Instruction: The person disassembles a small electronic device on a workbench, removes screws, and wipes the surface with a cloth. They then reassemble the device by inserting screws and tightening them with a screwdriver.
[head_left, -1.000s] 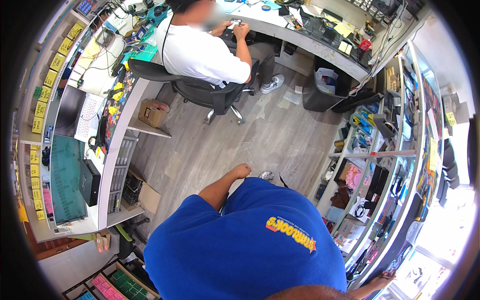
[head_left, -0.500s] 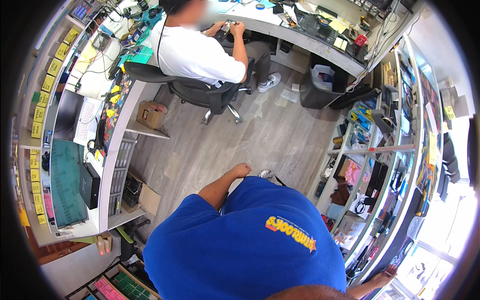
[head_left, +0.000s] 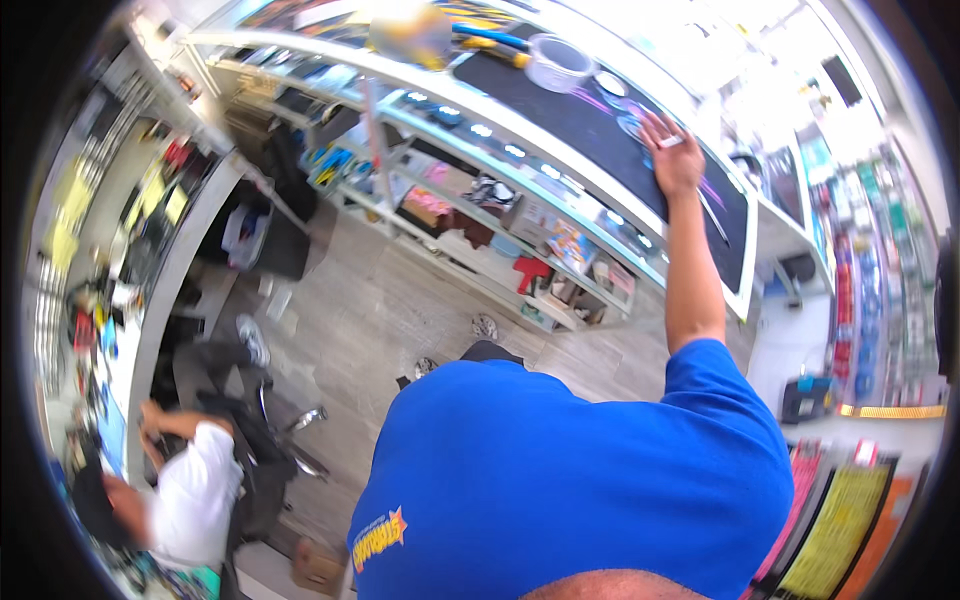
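My right hand (head_left: pixel 673 150) lies with fingers outstretched on a dark mat (head_left: pixel 720 255) atop a glass display case (head_left: pixel 590 215). It is at or beside a small clear round item (head_left: pixel 630 127); whether it touches that is unclear. A band or small pale object shows on a finger. Just beyond it are a round lid (head_left: pixel 610 82), a clear plastic tub (head_left: pixel 558 62) and blue-and-yellow handled tools (head_left: pixel 490 35). My left hand is not visible.
A co-worker (head_left: pixel 190 490) in a white shirt sits on a black chair (head_left: pixel 265 450) at the left workbench (head_left: pixel 215 190). A black bin (head_left: pixel 280 250) stands beside it. Packed wall displays (head_left: pixel 860 260) line the right; flat colored panels (head_left: pixel 830 520) are at lower right.
My view has swung round to the right, so the display case now runs across the top and the co-worker is lower left. My left hand has left the view.
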